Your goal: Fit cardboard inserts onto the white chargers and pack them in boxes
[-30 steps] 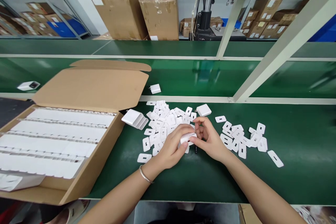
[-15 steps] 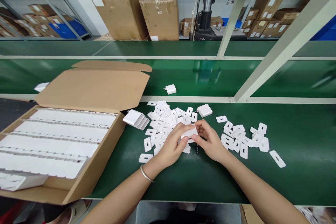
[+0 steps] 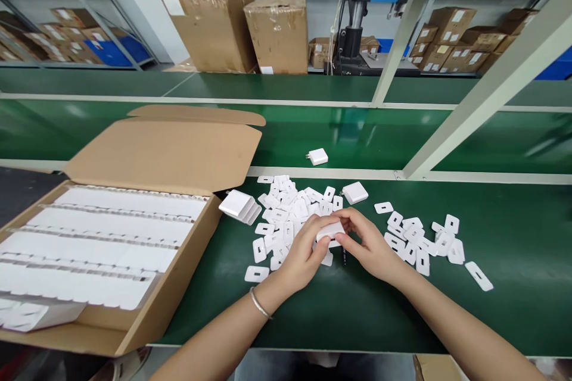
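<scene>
Both my hands meet over the green bench and pinch one small white block (image 3: pixel 331 230) between their fingertips. My left hand (image 3: pixel 304 254), with a bangle on the wrist, grips its near side. My right hand (image 3: pixel 370 244) holds its right end. Under and behind the hands lies a heap of flat white cards with slots (image 3: pixel 286 214). A second scatter of these cards (image 3: pixel 420 238) lies to the right. A white charger (image 3: pixel 355 192) rests just beyond my fingers.
An open cardboard box (image 3: pixel 147 303) with rows of flat white cartons stands at the left, a small stack of folded white cartons (image 3: pixel 240 206) beside it. Another white charger (image 3: pixel 317 156) lies on the belt behind. A slanted metal post (image 3: pixel 473 92) rises at right. Brown boxes fill the far shelves.
The charger on the rear belt has travelled to the right. A white item at the belt's far left has gone from view. My hands keep turning the white block between them.
</scene>
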Action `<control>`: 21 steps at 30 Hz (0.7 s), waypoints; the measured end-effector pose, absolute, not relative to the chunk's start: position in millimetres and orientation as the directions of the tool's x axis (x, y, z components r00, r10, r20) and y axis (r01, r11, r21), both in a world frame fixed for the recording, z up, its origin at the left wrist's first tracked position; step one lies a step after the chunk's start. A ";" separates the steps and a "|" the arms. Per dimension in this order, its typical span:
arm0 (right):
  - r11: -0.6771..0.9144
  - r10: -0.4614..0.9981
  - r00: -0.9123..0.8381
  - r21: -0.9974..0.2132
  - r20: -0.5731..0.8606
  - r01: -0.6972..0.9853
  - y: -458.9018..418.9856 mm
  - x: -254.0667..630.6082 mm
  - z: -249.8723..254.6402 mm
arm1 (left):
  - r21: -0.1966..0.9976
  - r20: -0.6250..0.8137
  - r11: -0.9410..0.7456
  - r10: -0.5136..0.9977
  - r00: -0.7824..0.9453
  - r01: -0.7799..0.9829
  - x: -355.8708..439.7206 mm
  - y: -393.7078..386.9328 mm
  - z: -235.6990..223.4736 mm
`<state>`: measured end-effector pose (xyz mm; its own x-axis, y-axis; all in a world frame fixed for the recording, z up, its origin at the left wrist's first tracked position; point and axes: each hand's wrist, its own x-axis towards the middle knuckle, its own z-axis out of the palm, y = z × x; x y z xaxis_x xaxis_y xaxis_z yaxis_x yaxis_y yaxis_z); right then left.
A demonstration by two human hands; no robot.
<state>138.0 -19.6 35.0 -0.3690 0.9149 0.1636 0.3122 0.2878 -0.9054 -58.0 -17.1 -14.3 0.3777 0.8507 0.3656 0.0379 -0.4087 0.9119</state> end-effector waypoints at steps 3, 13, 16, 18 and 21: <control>0.288 0.890 -0.446 -0.872 0.091 0.396 -7.1 140.7 43.2 | 0.930 0.345 -0.368 0.861 0.374 -0.010 -58.6 -18.1 -11.8; 0.347 0.936 -0.349 -0.287 0.045 0.893 183.0 177.2 33.7 | 0.941 0.336 -0.333 0.919 0.205 -0.051 -59.5 -13.1 -8.4; 0.317 0.943 -0.330 -0.188 -0.047 0.930 206.3 184.7 31.0 | 0.946 0.324 -0.320 0.928 0.187 -0.052 -59.3 -10.5 -9.7; 0.290 0.953 -0.299 -0.161 -0.037 0.943 208.8 191.2 32.8 | 0.949 0.316 -0.311 0.932 0.176 -0.058 -58.4 -8.6 -12.1; 0.260 0.963 -0.266 -0.136 -0.031 0.956 198.9 203.2 42.0 | 0.950 0.312 -0.304 0.939 0.145 -0.078 -56.6 -6.0 -16.7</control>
